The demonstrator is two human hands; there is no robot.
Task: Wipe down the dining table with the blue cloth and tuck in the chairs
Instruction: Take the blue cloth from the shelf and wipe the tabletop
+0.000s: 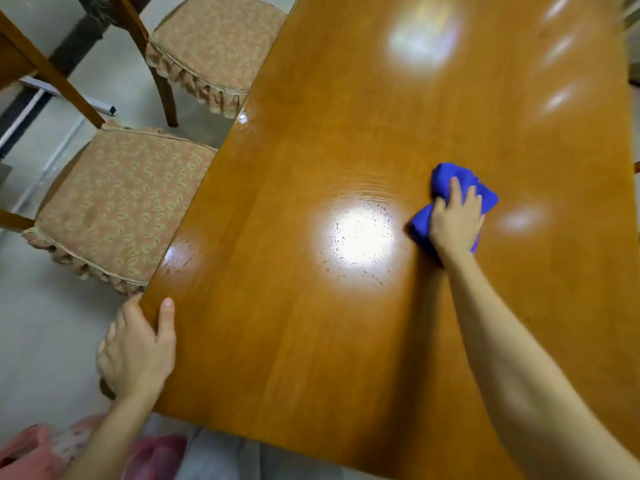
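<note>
A glossy orange-brown wooden dining table (346, 323) fills most of the view. My right hand (455, 223) presses a crumpled blue cloth (450, 178) flat onto the tabletop, right of centre. My left hand (138, 348) grips the table's near left corner, thumb on top and fingers over the edge. Two wooden chairs stand along the table's left side with floral frilled cushions: the near chair (117, 206) and the far chair (214, 43). Both seats stick out from the table, only their edges reaching under it.
Bright lamp reflections and damp streaks show on the tabletop near the middle. Pale tiled floor (41, 323) lies to the left. Pink slippers (152, 455) and my light trousers show at the bottom edge. A dark strip and white rail run along the floor at far left.
</note>
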